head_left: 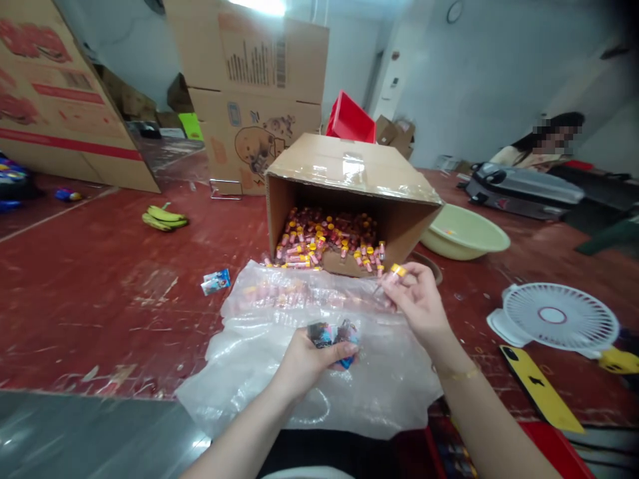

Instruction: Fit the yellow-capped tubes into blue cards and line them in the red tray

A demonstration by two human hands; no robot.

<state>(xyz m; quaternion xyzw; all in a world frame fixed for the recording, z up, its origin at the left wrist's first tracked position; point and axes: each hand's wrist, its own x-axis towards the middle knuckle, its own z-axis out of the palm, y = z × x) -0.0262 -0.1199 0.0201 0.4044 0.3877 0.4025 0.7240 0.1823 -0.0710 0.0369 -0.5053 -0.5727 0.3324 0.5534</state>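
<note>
My left hand (313, 362) is closed around small blue and dark printed packets (324, 334), over a clear plastic bag (279, 352). Between the thumb and fingers of my right hand (419, 299) is a small pink bottle with a yellow cap (398, 271). It is just in front of a cardboard box (349, 163) lying on its side with its opening toward me. Many similar yellow-capped bottles (319, 243) are heaped inside. More pink pieces show blurred through the far part of the bag. Another blue and white packet (215, 282) lies to the left.
Bananas (164, 218) lie on the red table (140, 286) at left. A pale green basin (466, 233), a white fan (554, 316) and a yellow phone (542, 389) are on the right. Large cartons (254, 113) stand behind. A person (539, 143) sits at far right.
</note>
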